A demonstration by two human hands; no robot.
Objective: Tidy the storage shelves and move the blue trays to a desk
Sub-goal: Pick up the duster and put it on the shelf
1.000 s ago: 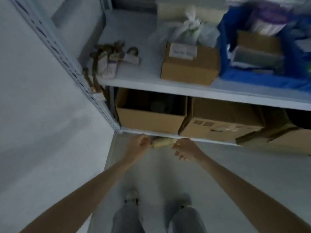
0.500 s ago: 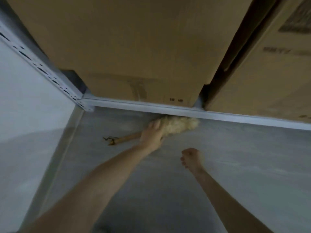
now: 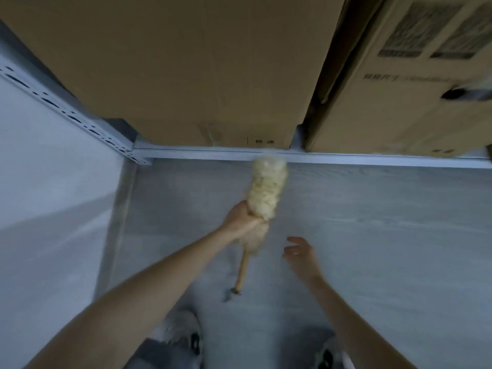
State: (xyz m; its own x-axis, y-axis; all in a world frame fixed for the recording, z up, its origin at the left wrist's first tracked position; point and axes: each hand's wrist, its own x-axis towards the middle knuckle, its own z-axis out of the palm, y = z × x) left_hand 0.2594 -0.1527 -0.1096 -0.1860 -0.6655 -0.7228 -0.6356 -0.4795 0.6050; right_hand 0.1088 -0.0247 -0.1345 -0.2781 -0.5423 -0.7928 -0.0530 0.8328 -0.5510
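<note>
You're on the tidying step; no blue trays show here. From the left, the grey perforated shelf post (image 3: 66, 113) meets the pale metal shelf rail (image 3: 372, 157). Your left hand (image 3: 239, 218) is fisted round the fluffy cream wooden-handled duster (image 3: 269, 187), whose tip is up at the rail, beneath the brown cardboard boxes (image 3: 186, 62). Your right hand (image 3: 299, 253), fingers loosely spread, holds nothing. Next, you'll probably want to sweep along that rail.

Print on the left box (image 3: 186, 62) and the right box (image 3: 404, 107) (dark characters) is too blurred to read.
</note>
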